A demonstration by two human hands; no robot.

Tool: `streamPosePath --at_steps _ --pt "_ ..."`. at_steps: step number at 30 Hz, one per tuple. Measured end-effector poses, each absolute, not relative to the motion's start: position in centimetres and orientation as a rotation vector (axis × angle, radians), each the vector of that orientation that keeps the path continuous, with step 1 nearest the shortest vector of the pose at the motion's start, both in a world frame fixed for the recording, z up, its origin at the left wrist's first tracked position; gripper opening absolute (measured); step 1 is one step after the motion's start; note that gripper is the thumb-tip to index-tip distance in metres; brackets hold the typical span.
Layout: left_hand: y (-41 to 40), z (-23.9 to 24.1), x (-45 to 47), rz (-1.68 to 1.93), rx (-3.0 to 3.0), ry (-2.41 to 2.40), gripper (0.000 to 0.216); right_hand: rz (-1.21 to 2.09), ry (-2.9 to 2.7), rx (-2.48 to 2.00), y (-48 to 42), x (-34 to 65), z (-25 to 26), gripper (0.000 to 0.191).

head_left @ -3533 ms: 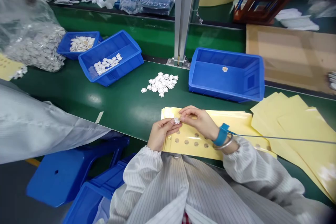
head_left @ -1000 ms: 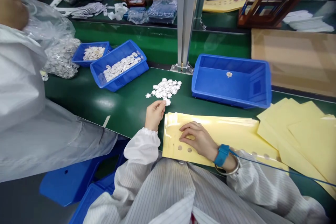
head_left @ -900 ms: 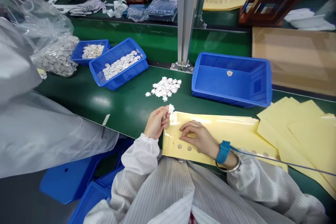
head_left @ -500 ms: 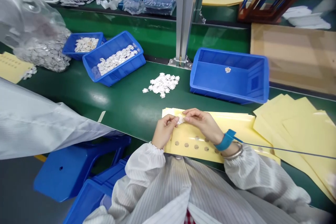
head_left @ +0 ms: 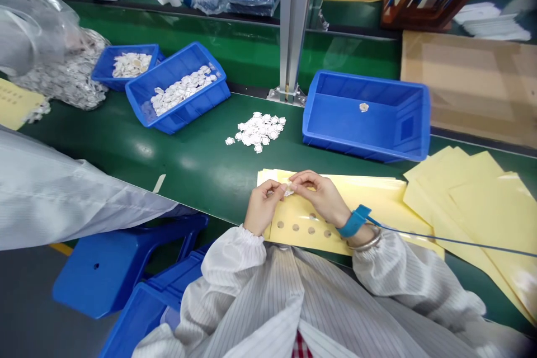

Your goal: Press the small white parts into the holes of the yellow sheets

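The small white piece [head_left: 288, 190] is no longer beside the loose pile [head_left: 258, 130] but above the yellow sheets [head_left: 369, 201], where the left hand [head_left: 260, 207] and the right hand [head_left: 324, 197] both hold it in a narrow finger pinch, so picking-up seems finished and two-handed handling under way.

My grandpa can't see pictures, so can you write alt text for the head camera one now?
A person's left hand and right hand hold a small white piece over yellow sheets on a green table. Beyond them are a loose pile of white pieces and, to the right, a blue bin with one white piece inside.
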State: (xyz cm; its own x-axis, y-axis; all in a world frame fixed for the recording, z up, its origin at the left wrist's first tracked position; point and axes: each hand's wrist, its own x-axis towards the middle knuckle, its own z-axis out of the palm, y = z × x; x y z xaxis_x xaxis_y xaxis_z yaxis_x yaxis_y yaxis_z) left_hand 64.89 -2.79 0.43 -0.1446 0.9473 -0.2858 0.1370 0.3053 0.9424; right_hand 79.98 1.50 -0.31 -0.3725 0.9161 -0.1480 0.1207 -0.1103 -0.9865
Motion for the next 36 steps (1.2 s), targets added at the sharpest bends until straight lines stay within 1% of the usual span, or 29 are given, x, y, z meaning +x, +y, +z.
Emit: streamPosePath --at_steps 20,30,36 --pt "-2.92 0.47 65.02 0.984 0.959 1.534 0.029 1.479 -1.533 -1.172 1.2 79.8 -0.64 0.024" --pt "-2.95 0.48 65.04 0.988 0.906 1.516 0.029 1.484 -1.488 -1.246 1.04 79.63 -0.52 0.021" --pt "-2.89 0.78 65.01 0.977 0.954 1.516 0.028 1.443 -1.492 -1.233 1.03 79.5 -0.55 0.024"
